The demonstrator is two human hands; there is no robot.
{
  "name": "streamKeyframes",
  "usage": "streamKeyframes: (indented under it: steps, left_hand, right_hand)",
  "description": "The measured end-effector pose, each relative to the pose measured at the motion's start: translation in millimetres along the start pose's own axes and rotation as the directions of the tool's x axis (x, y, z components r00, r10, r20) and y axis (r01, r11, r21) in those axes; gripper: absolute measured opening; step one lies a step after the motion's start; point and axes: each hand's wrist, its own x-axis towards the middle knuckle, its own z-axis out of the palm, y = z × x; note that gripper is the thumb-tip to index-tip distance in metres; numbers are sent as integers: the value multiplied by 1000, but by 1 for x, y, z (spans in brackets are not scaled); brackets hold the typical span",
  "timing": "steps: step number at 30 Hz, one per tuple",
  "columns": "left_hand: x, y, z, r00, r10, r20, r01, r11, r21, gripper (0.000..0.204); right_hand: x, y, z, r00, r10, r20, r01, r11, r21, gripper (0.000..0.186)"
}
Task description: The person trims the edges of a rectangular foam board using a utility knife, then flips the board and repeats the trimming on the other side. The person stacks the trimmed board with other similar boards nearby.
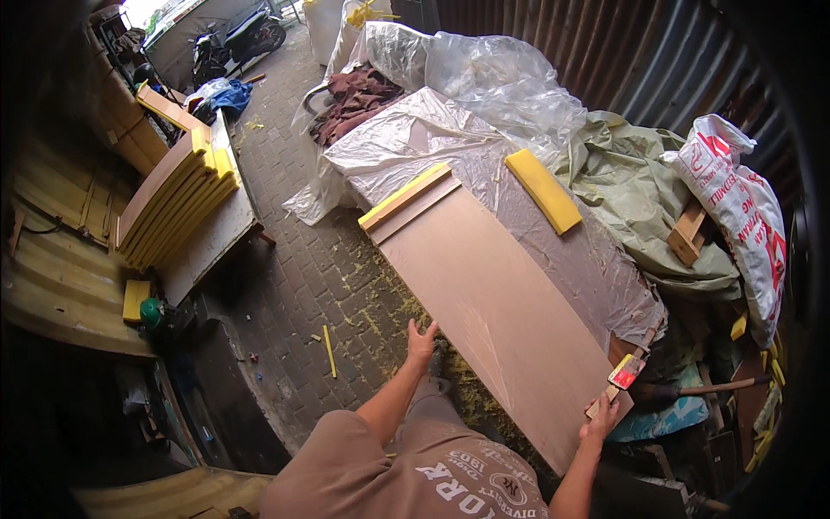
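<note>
A long thin wooden board [484, 285] lies slantwise in front of me on a plastic-covered surface. Two wooden strips [417, 210] cross its far end, with yellow foam [406, 190] along the outermost edge. My right hand [603, 419] grips the wooden handle of a paintbrush [626, 372] with a red and white band, over the board's near right corner. Beside the board's left edge is my left hand [422, 342], empty, its fingers apart; whether it touches the edge I cannot tell. A yellow foam block [543, 192] rests on the plastic to the board's right.
Several foam-edged boards [173, 203] are stacked on a bench [203, 229] at left. Plastic sheeting [493, 78], a green tarp [635, 190] and a white sack [731, 208] line the right side. Yellow scraps litter the paved floor [303, 268]. A motorbike [251, 39] stands far off.
</note>
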Motion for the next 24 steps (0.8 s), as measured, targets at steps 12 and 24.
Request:
streamKeyframes:
  steps: [12,24]
  left_hand:
    - [63,50,-21,961,-50,273,138,940,-311,56]
    - [115,84,-35,915,-269,300,308,947,-89,51]
  right_hand:
    - [-2,8,172,994,-97,-53,53,839,-541,34]
    - [-20,-19,376,904,44,425,141,908,-395,35]
